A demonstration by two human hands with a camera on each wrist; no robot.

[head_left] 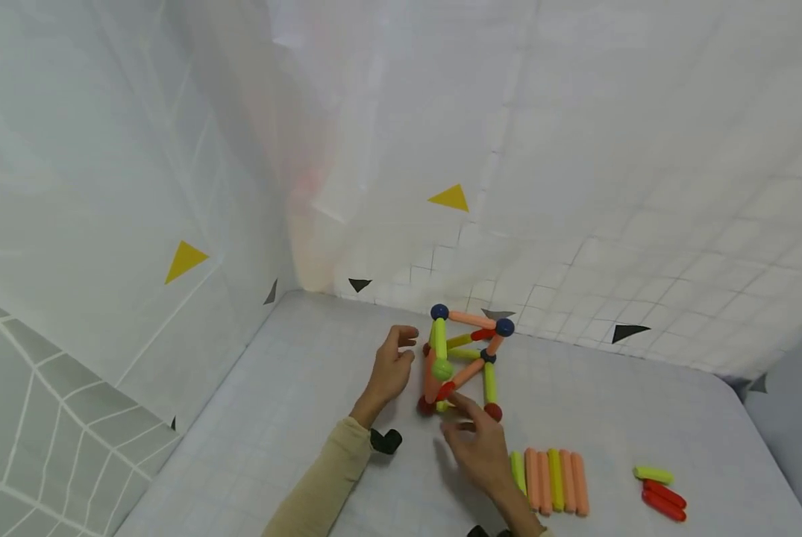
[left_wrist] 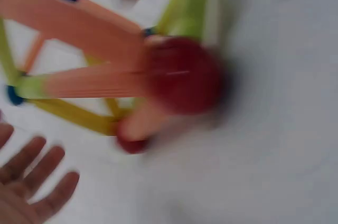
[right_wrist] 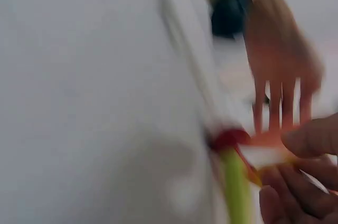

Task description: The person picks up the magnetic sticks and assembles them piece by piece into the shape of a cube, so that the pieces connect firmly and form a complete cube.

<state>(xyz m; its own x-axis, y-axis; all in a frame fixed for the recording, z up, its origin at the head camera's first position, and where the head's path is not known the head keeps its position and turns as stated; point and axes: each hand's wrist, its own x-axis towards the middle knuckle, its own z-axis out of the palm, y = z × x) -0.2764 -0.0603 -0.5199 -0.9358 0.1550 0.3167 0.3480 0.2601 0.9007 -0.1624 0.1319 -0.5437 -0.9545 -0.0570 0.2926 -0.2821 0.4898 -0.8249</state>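
Observation:
A frame of colored rods and balls (head_left: 442,369) stands on the table, with dark blue balls (head_left: 504,327) on top and red balls (head_left: 492,412) at its base. My left hand (head_left: 389,373) is beside its left side, fingers loosely extended and holding nothing; in the left wrist view the fingers (left_wrist: 55,195) are spread apart from the rods. My right hand (head_left: 477,447) reaches to the front, its index fingertip right at a short red rod (head_left: 446,390). In the blurred right wrist view its thumb and fingers (right_wrist: 296,192) are parted near a red ball (right_wrist: 229,138).
Several orange, yellow and green rods (head_left: 556,481) lie in a row to the right of my right hand. Farther right are a short green rod (head_left: 653,474) and two red rods (head_left: 664,501). A white patterned sheet (head_left: 401,149) rises behind the table (head_left: 293,358).

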